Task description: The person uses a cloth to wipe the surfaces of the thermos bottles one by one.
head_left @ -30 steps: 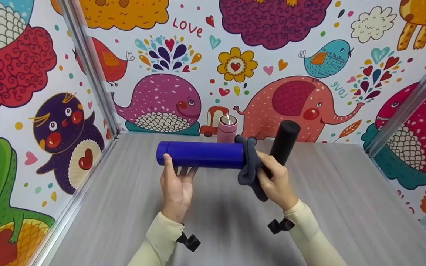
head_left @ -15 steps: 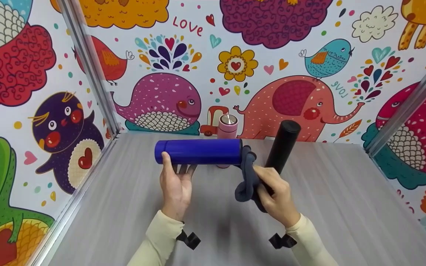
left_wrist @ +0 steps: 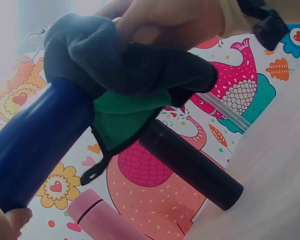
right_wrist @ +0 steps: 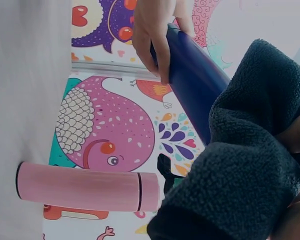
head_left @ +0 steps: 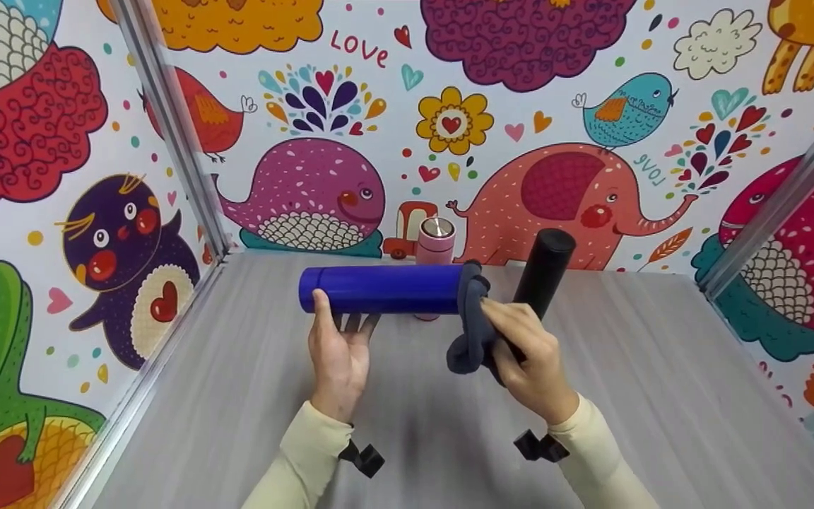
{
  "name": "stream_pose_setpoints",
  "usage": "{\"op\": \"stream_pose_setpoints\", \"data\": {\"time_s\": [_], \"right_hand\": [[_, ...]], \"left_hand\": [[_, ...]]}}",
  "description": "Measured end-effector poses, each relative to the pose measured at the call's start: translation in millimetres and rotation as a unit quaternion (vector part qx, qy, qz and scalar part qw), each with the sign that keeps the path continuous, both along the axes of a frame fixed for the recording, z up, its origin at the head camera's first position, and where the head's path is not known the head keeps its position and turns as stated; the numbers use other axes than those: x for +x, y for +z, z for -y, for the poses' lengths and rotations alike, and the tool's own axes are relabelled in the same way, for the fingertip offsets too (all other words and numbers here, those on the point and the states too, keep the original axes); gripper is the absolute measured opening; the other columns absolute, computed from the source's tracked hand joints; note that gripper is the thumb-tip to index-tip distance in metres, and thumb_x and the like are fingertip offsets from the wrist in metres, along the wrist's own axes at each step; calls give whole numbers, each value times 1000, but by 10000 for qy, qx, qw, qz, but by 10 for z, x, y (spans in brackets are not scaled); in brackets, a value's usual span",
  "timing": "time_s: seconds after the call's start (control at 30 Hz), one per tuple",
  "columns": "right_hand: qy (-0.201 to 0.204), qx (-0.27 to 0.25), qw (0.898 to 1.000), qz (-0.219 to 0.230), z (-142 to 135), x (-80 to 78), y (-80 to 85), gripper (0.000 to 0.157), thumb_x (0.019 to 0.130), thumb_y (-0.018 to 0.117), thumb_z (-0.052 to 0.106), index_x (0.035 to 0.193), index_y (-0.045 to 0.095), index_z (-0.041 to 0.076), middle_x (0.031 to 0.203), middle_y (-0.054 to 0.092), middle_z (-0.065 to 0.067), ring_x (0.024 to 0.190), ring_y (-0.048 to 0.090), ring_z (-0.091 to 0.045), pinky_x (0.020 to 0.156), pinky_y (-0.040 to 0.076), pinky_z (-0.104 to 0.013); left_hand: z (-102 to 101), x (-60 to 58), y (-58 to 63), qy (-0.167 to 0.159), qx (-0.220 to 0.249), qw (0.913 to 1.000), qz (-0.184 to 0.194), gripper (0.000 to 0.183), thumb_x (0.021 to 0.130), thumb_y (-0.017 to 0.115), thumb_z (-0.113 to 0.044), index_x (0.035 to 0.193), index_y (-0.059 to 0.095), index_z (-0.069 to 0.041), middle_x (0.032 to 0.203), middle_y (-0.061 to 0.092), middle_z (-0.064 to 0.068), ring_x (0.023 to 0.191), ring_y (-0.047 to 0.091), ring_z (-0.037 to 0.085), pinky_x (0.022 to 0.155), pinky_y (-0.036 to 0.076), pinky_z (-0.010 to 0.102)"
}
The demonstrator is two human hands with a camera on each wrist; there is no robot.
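My left hand point(head_left: 338, 357) holds a blue vacuum flask point(head_left: 386, 289) sideways above the table, its thumb in front near the left end and its fingers behind. My right hand point(head_left: 531, 357) grips a dark grey cleaning cloth point(head_left: 473, 318) bunched over the flask's right end. In the left wrist view the cloth's green side point(left_wrist: 127, 125) and a hanging loop point(left_wrist: 95, 171) show below the flask's end. That end is hidden under the cloth. Fluffy pile shows on the cloth point(right_wrist: 255, 135) in the right wrist view.
A pink flask point(head_left: 435, 247) with a shiny metal top stands behind the blue one, partly covered by it. Behind my right hand a black flask point(head_left: 547, 272) stands on the grey table point(head_left: 647, 396). Patterned walls point(head_left: 393, 85) enclose the table at the back and sides.
The cloth dips down and then comes back up over the flask's right end, moving with my right hand. The blue flask rises slightly, still held in my left hand.
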State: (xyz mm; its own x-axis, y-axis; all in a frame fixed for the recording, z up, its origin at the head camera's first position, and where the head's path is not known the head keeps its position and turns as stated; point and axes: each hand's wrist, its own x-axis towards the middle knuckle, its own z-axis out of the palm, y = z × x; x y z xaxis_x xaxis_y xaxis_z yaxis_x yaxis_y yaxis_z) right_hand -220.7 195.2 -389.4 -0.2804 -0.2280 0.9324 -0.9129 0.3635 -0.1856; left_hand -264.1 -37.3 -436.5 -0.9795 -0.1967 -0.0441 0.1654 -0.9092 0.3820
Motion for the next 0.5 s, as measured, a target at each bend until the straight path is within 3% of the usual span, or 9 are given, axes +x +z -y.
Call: {"op": "stream_pose_setpoints", "data": {"time_s": [0.3, 0.5], "right_hand": [[-103, 42, 9993, 348, -139, -344, -124, 49, 75, 55, -23, 121, 66, -11, 119, 68, -22, 98, 63, -34, 95, 47, -29], [-142, 164, 9980, 587, -118, -279, -56, 52, 71, 55, -29, 119, 65, -12, 116, 68, -23, 98, 64, -34, 96, 46, -28]], "left_hand": [[-12, 23, -16, -4, -50, 10000, 72, 60, 103, 52, -44, 151, 40, -10, 148, 37, 12, 136, 38, 35, 110, 34, 58], [-13, 30, 0, 38, -88, 9998, 151, 63, 102, 52, -47, 151, 38, -10, 146, 38, 12, 134, 41, 35, 107, 39, 55]]}}
